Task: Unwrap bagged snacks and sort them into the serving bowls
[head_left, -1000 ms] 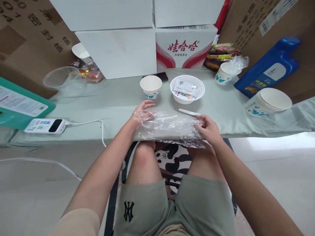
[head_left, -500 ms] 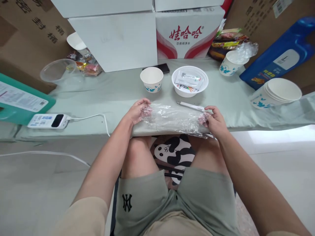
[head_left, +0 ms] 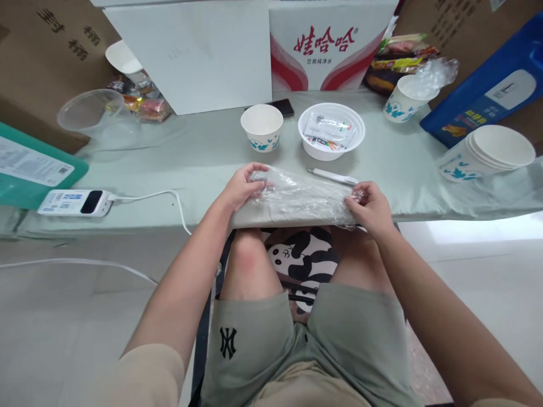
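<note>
Crinkled clear plastic film [head_left: 303, 198] stretches between my two hands, low over the table's front edge. My left hand [head_left: 244, 186] has hold of its left end, with thumb and fingers curled around it and a gap showing between them. At the right end, my right hand [head_left: 370, 208] pinches a bunched part of the film. A white pen [head_left: 333, 176] lies just beyond the film, close to my right fingertips. Behind the film stand a paper cup [head_left: 262, 127] with blue leaf prints and a white bowl [head_left: 311, 148] containing small packets.
A black phone [head_left: 283, 107] lies behind the cup. Stacked paper cups [head_left: 458, 159] and a blue bottle [head_left: 475, 107] stand right. At left are a white power bank [head_left: 74, 203] with a cable, a green container [head_left: 38, 169] and a clear plastic tub [head_left: 89, 113]. White boxes [head_left: 212, 56] line the back.
The left fingers have spread a little and shifted slightly on the film. The film hangs differently between the hands. The whole view has tilted down slightly.
</note>
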`<state>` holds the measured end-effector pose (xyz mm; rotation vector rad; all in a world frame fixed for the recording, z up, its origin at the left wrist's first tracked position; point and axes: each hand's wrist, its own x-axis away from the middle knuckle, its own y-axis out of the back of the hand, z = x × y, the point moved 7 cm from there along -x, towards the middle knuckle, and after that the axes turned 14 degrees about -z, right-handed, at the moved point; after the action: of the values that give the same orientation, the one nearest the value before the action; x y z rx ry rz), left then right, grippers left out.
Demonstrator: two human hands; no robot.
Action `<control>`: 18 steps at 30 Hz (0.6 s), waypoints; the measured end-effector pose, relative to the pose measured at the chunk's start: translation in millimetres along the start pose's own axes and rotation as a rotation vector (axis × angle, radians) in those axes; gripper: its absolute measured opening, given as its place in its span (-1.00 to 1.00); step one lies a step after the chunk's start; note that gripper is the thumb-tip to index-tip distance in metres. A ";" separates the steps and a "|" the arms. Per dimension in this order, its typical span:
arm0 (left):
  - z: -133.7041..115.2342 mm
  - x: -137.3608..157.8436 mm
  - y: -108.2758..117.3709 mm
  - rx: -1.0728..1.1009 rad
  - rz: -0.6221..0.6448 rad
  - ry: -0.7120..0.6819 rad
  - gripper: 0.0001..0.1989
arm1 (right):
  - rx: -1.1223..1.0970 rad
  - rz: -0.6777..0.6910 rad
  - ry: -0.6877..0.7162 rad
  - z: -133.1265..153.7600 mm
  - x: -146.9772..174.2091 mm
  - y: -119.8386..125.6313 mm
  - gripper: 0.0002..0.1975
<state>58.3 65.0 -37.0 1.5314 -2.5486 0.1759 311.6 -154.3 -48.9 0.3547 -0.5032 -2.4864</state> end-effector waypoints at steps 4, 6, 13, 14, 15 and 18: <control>-12.8 14.3 6.9 -0.027 0.040 -0.039 -0.43 | 0.066 0.018 0.169 6.4 15.1 17.4 -0.51; -19.9 23.9 9.1 0.002 0.084 -0.027 -0.42 | 0.170 -0.084 0.246 19.4 23.0 33.1 -0.53; -57.2 61.6 -18.3 -0.035 0.480 0.066 -0.49 | -0.215 0.484 0.177 96.4 68.8 -27.5 -0.37; -64.0 64.0 -20.9 -0.053 0.495 0.071 -0.49 | -0.235 0.638 0.104 100.4 80.0 -43.3 -0.41; -70.1 64.2 -21.1 -0.069 0.474 0.071 -0.48 | -0.234 0.755 0.027 101.2 90.8 -55.6 -0.51; -78.4 58.4 -9.6 -0.002 0.216 0.034 -0.52 | -0.220 0.767 -0.147 91.9 106.1 -66.7 -0.76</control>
<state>46.0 24.5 51.6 1.2385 -2.6819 0.2229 161.9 -139.7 -10.0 -0.1046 -0.3312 -1.7950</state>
